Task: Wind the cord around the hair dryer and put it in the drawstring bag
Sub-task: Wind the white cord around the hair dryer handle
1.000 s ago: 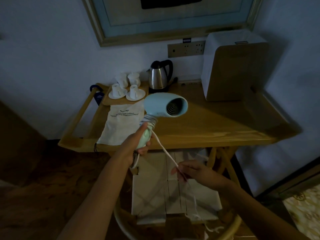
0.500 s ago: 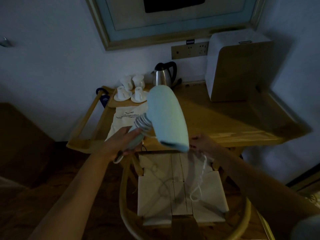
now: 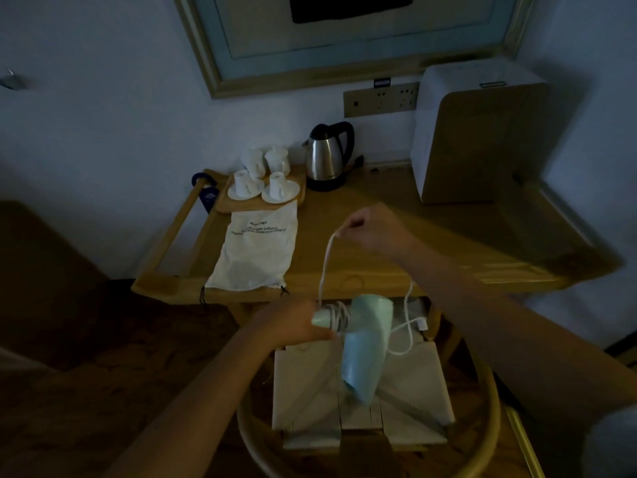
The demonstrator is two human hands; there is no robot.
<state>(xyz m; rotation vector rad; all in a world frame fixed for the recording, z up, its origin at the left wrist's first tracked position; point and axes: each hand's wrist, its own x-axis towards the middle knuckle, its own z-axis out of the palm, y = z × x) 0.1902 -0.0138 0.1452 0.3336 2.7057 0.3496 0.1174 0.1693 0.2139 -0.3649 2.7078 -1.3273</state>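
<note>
The handle of the one hair dryer (image 3: 365,350) is gripped by the curled left hand (image 3: 296,326), near the chair. The one white cord (image 3: 325,263) is pinched high up by the right hand (image 3: 374,229). One drawstring bag (image 3: 258,253) is laid flat on the table (image 3: 431,243), to the left. Four cups (image 3: 262,174) and one kettle (image 3: 327,155) are seen far back.

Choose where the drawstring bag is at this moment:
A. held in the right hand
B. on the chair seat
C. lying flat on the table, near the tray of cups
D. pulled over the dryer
C: the bag lies flat on the table, just in front of the tray of cups, and neither hand touches it.
</note>
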